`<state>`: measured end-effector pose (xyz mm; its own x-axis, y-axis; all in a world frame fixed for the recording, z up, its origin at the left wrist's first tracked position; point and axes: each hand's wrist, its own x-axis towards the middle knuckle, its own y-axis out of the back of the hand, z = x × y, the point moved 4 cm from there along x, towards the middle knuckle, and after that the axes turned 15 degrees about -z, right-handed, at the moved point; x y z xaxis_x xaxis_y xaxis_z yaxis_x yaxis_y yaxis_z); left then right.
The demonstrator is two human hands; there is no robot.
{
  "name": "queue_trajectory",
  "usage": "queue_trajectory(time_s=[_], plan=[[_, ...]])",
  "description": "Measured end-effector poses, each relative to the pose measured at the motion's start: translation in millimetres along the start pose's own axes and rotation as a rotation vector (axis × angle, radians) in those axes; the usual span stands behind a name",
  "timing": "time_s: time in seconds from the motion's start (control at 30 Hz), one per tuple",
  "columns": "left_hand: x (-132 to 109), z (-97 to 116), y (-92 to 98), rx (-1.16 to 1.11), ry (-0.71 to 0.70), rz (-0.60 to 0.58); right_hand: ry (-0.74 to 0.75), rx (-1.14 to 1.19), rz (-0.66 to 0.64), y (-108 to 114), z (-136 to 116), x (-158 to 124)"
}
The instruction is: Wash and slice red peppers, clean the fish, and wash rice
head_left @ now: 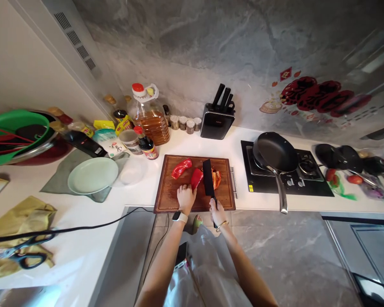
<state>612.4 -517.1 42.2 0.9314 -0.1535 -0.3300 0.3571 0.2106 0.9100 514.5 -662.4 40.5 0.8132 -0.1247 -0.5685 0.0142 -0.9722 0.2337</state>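
A wooden cutting board (166,187) lies at the counter's front edge. In my right hand (216,211) is the handle of a black cleaver (208,177), its broad blade over the board. My left hand (186,198), with a watch at the wrist, has its fingers curled against the near end of a red pepper piece (196,177), holding it just left of the blade. Another red pepper piece (181,168) rests farther back on the board. To the right of the cleaver lie orange-red pepper pieces (216,179), partly hidden by the blade.
A black frying pan (275,151) sits on the gas stove (320,185) at right. Behind the board stand a knife block (217,121), an oil jug (152,125) and a sauce bottle (146,144). At left are a pale plate (92,175), scissors (28,256) and a black cable (92,227).
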Motion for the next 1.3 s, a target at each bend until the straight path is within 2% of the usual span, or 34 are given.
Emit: queue_trajectory(time_s=[0.1,0.2,0.57,0.83,1.1,1.3], plan=[[0.0,-5.9,-1.3,-0.029,-0.014,-0.011,-0.091,0.343,-0.164,-0.2,-2.0,1.2],[-1.7,-11.4,-3.8,-0.06,-0.023,-0.006,-0.113,0.523,-0.235,-0.1,-9.0,2.1],[0.3,-21.0,-6.0,-0.086,-0.062,-0.039,-0.125,0.69,-0.341,7.0,-25.2,15.0],[2.0,-23.6,-3.3,-0.109,-0.047,-0.047,-0.13,0.689,-0.331,-3.0,-26.2,16.3],[3.3,-20.8,-4.4,-0.108,-0.005,-0.043,-0.143,0.6,-0.187,-11.9,-12.8,11.7],[6.7,-20.8,-6.6,-0.086,-0.022,-0.04,-0.131,0.507,-0.117,-23.4,-10.2,18.9]])
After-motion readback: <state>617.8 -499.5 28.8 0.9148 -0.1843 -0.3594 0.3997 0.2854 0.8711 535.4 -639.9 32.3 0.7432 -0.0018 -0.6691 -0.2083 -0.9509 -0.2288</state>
